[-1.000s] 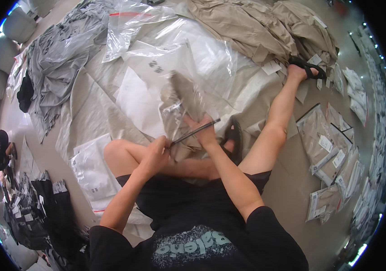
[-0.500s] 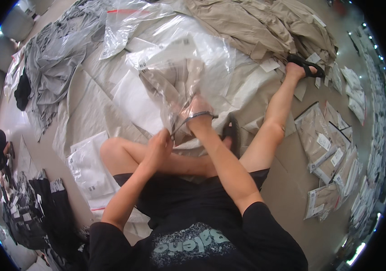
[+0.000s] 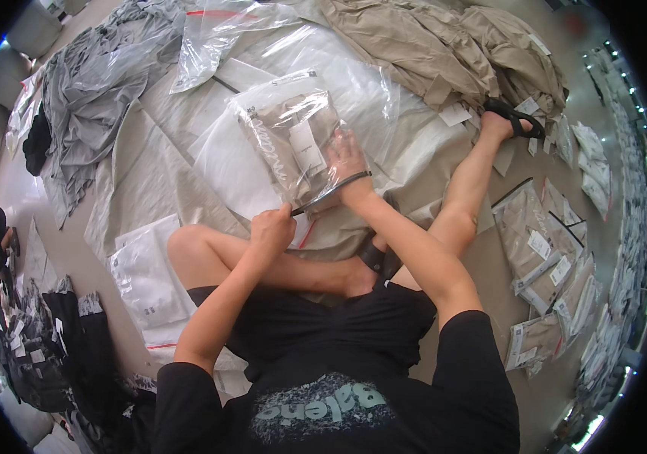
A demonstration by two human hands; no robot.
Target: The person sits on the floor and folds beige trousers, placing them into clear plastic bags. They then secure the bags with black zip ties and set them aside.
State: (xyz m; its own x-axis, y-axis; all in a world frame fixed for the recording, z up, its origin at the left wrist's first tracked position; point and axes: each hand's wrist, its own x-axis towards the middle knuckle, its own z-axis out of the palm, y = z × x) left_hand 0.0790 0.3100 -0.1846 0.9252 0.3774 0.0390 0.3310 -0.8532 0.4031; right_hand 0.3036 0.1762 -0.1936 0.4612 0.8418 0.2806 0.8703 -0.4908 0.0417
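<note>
A clear plastic bag [image 3: 266, 140] with a folded beige garment [image 3: 310, 119] and a white tag [image 3: 307, 148] inside lies flat in front of me. Along its near edge runs a dark closure strip [image 3: 322, 200]. My left hand [image 3: 272, 228] is closed, pinching the strip's left end at the bag's corner. My right hand [image 3: 348, 160] lies with fingers stretched out on the bag's right side, its wrist over the strip's right end.
Beige garments [image 3: 414, 45] are heaped at the far right, grey ones [image 3: 100, 106] at the far left. Packed beige bags [image 3: 539, 246] lie on the floor to the right. White plastic bags [image 3: 153, 280] lie beside my left knee, dark clothes [image 3: 73, 340] farther left.
The bag, tilted and blurred before, now lies flat with the tag showing. My right hand has moved slightly right and up, fingers now spread on the bag. The left hand keeps its pinch.
</note>
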